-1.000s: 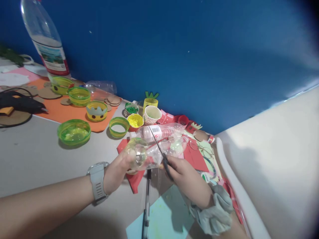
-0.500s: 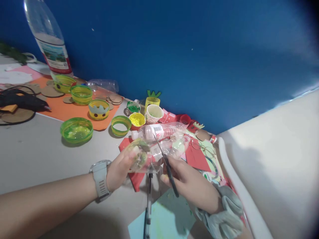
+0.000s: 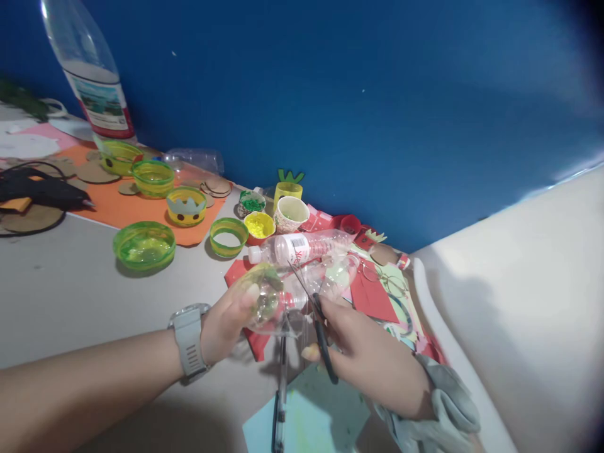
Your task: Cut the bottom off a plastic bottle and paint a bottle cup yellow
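My left hand (image 3: 231,318), with a grey watch at its wrist, is closed around a cut piece of clear plastic bottle (image 3: 268,305) with a green tint near the fingers. In my right hand (image 3: 358,349) is a pair of black-handled scissors (image 3: 324,346); the blades point up and left, slightly apart, beside the cut edge of the plastic. Whether the blades touch the plastic I cannot tell. Behind lies a clear bottle (image 3: 321,244) with a pink and white label. Below my hands, a pen (image 3: 282,402) rests partly on light blue paper (image 3: 321,412).
Green and yellow plastic rings and bowls (image 3: 144,246) stand to the left. Paper cups (image 3: 291,215) are at the back against the blue wall (image 3: 330,113). A black glue gun (image 3: 42,192) lies far left; a tall bottle (image 3: 94,82) stands behind it. Red paper (image 3: 375,301) and glasses (image 3: 394,283) lie right.
The cut plastic piece has turned a little in my left hand. My right hand and the scissors have shifted slightly down and right.
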Demonstrator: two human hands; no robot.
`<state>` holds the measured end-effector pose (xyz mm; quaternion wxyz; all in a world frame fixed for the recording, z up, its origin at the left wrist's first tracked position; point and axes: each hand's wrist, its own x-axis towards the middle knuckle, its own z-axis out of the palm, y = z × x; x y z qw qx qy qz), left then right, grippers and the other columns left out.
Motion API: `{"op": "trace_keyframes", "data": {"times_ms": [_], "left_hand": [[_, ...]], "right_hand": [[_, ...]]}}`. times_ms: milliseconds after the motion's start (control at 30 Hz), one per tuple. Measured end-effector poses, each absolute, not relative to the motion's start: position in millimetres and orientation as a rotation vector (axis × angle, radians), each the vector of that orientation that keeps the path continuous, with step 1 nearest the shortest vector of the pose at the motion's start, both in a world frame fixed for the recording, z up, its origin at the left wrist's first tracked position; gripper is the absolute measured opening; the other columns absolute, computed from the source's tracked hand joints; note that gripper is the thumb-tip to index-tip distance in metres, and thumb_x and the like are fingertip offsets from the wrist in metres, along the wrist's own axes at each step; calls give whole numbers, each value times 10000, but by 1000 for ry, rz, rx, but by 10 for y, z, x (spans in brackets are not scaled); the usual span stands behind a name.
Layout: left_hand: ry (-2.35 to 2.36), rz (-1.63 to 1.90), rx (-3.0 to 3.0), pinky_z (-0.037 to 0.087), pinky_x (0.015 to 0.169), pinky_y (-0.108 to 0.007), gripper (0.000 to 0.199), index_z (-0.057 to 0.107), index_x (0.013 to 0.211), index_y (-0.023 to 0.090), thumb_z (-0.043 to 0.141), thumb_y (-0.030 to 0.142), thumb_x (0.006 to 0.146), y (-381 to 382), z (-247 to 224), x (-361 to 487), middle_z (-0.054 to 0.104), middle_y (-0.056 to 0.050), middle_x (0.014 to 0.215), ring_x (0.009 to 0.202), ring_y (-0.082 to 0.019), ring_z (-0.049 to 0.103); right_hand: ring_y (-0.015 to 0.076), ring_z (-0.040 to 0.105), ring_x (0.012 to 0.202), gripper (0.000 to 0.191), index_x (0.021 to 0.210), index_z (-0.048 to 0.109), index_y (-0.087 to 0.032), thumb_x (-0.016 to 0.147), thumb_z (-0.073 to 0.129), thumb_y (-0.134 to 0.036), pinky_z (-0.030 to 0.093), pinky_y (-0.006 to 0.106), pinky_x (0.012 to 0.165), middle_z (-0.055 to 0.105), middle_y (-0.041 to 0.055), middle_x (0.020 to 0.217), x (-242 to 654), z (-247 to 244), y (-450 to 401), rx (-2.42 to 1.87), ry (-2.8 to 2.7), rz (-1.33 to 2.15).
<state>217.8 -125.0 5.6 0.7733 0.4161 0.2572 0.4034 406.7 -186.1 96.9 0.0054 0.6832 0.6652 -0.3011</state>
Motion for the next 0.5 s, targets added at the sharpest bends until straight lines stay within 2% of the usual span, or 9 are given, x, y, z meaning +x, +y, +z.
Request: {"op": "trace_keyframes", "data": {"times_ms": [133, 200, 333, 500], "left_hand": [[460, 911, 1004, 511, 960, -403, 485, 700, 1063, 218, 589, 626, 825, -1226, 49, 2167, 725, -65, 886, 971, -280, 655], [438, 908, 1015, 514, 949, -398, 483, 698, 1062, 211, 587, 619, 828, -1222, 39, 2168, 723, -69, 908, 956, -277, 655], [473, 895, 992, 548, 810, -379, 450, 707, 949, 209, 570, 622, 834, -1233, 3, 2171, 700, -58, 782, 793, -253, 650], [487, 914, 967, 545, 685, -337, 531, 709, 1034, 221, 619, 672, 769, -1245, -8, 2173, 670, -33, 746, 690, -218, 611]], "right_hand": [[206, 596, 720, 228, 890, 501, -221, 876, 582, -434, 416, 327, 659, 654, 10, 806, 4015, 946, -1894, 2143, 2090, -896], [206, 592, 705, 231, 885, 495, -225, 881, 563, -446, 403, 325, 633, 640, 4, 783, 4005, 931, -1908, 2142, 2080, -865], [208, 591, 677, 220, 894, 493, -233, 878, 546, -445, 374, 323, 597, 629, -2, 769, 4007, 917, -1920, 2133, 2083, -786], [208, 588, 654, 210, 857, 479, -234, 852, 558, -429, 315, 297, 533, 617, -1, 750, 3990, 920, -1924, 2140, 2083, -744]]}}
